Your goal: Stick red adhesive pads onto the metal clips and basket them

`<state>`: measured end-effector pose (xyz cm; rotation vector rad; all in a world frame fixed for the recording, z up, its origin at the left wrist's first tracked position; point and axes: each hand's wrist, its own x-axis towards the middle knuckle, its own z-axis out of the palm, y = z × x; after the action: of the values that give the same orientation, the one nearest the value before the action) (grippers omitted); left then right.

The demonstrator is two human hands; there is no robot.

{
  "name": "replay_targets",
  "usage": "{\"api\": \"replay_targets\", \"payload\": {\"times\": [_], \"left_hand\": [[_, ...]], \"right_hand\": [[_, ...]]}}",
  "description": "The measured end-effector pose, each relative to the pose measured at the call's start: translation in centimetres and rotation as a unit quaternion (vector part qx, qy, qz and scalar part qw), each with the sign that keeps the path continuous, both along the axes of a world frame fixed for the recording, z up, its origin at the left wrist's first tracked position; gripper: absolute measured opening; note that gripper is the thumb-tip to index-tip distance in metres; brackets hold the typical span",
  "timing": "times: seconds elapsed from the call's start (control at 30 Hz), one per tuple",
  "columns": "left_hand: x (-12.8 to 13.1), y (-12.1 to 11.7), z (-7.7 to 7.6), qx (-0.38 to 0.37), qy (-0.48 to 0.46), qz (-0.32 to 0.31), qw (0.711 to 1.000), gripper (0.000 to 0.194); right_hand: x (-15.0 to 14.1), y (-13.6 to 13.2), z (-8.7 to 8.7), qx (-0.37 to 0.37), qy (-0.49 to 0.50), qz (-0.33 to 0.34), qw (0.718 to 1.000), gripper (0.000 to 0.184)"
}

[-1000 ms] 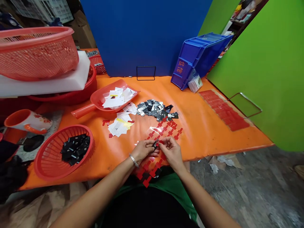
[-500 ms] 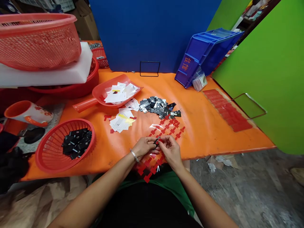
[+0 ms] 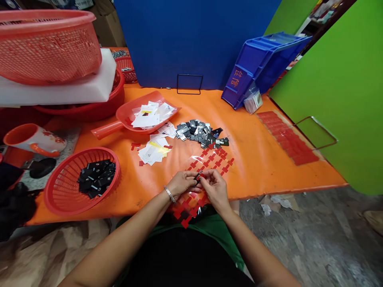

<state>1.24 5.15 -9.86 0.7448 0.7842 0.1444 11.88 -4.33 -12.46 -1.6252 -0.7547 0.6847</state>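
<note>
My left hand [image 3: 181,184] and my right hand [image 3: 214,187] meet over the near edge of the orange table [image 3: 257,159], fingers pinched together on one small black piece [image 3: 197,175]. Under them lies a clear sheet with several red stickers [image 3: 209,163] that hangs over the table edge. Beyond it is a pile of small black and silver pieces [image 3: 199,134]. A low red basket [image 3: 64,191] at the left holds more black pieces [image 3: 95,177].
A red scoop [image 3: 125,115] holds white paper backings, more lie loose [image 3: 154,151] beside it. A blue bin [image 3: 257,63] leans at the back right, a red strip sheet [image 3: 284,135] lies on the right. Stacked red baskets [image 3: 44,44], white foam and an orange mug [image 3: 30,139] crowd the left.
My hands stay together on the small piece, fingers shifting slightly. The view has tilted a little, so the table sits higher in frame.
</note>
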Motion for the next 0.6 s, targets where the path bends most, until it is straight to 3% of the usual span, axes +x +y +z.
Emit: {"api": "replay_targets", "payload": {"times": [0.6], "left_hand": [[0.16,-0.3,-0.04,0.017,0.01,0.01,1.0,0.017]], "right_hand": [[-0.3,-0.13,0.34,-0.001,-0.046,0.0,0.999,0.013]]}}
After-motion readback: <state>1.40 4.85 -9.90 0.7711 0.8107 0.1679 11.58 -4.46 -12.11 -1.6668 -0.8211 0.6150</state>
